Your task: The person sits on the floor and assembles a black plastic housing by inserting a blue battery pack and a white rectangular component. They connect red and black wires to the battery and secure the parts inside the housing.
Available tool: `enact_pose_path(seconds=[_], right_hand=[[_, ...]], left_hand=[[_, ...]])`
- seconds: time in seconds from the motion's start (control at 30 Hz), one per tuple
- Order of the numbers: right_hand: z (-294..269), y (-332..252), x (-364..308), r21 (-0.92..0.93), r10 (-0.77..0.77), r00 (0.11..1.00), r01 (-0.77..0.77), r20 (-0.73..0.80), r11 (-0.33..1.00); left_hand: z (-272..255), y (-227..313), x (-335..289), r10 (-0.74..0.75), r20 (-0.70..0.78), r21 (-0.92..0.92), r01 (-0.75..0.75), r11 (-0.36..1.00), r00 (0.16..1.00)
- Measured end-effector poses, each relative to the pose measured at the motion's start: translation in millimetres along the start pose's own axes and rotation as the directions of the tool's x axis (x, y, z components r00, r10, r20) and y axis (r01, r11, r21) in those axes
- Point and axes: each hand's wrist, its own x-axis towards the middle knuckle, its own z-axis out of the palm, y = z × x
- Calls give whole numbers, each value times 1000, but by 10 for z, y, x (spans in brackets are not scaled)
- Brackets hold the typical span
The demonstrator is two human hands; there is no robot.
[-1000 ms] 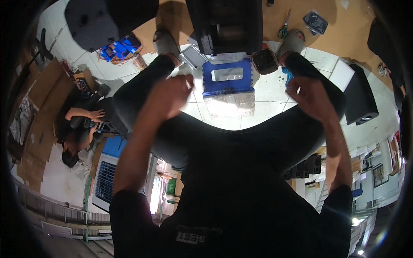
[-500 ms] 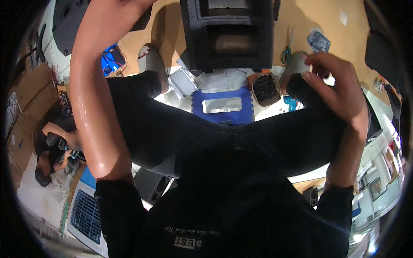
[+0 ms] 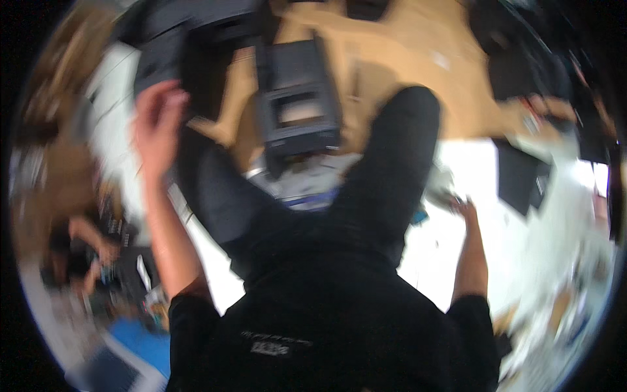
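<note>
Motion blurs the whole picture. My left hand (image 3: 159,127) is raised at the left, beside a large black cabinet (image 3: 153,62). Its fingers look apart, and nothing shows in them. My right hand (image 3: 466,210) hangs low at the right, close to a grey slipper (image 3: 443,191) behind my right leg. Its fingers are smeared, so I cannot tell whether it touches the slipper. A black box-shaped housing (image 3: 302,65) with a rectangular opening stands ahead of my knees, away from both hands. Part of a blue step stool (image 3: 312,201) shows between my thighs.
Brown sheeting (image 3: 405,52) covers the floor ahead. A black panel-like box (image 3: 520,175) stands on the white floor at the right. More black pieces (image 3: 516,72) lie at the far right. Another person (image 3: 91,245) sits at the left, near a blue-and-white object (image 3: 134,346).
My view and legs have shifted. The black housing now appears smaller and further left. My left hand has come into view; my right hand has dropped toward the slipper.
</note>
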Motion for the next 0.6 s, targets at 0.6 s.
enact_pose_path(seconds=[0.6], right_hand=[[-1952,-2536,-1773,-403,-541,426,376,-725,835]], left_hand=[[-467,778,-1007,208,-98,-271,-227,936,973]])
